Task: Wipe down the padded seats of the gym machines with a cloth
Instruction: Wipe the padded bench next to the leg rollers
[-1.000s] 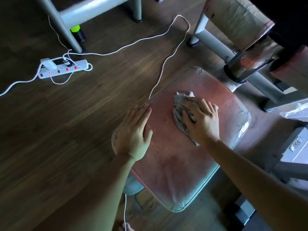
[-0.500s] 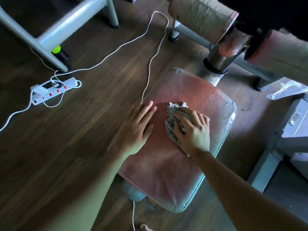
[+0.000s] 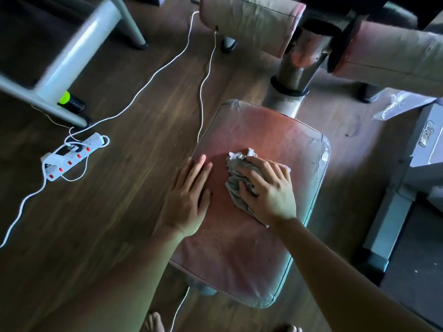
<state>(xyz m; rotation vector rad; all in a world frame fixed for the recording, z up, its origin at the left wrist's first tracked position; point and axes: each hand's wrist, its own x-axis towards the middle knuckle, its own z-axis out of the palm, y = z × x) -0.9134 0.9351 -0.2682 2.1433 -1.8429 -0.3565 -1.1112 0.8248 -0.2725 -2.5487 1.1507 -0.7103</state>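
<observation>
A worn reddish padded seat [image 3: 242, 255] of a gym machine fills the middle of the view, its cover cracked at the right edge. My right hand [image 3: 266, 188] presses a crumpled grey cloth [image 3: 233, 180] onto the seat's middle, fingers closed over it. My left hand [image 3: 189, 200] lies flat with fingers together on the seat's left edge, holding nothing. Two padded rollers, one at the top centre [image 3: 249, 22] and one at the top right [image 3: 393, 58], sit above on a metal post [image 3: 299, 65].
A white power strip [image 3: 72, 159] with red switches lies on the wooden floor at left, its white cables [image 3: 203, 75] running past the seat. A grey machine frame [image 3: 72, 49] stands at top left, another frame [image 3: 395, 207] at right. Bare toes [image 3: 153, 322] show at the bottom.
The view has shifted, so the seat sits more upright in frame. My right hand with the cloth has stayed on the seat's middle, rubbing slightly; my left hand stays on the left edge.
</observation>
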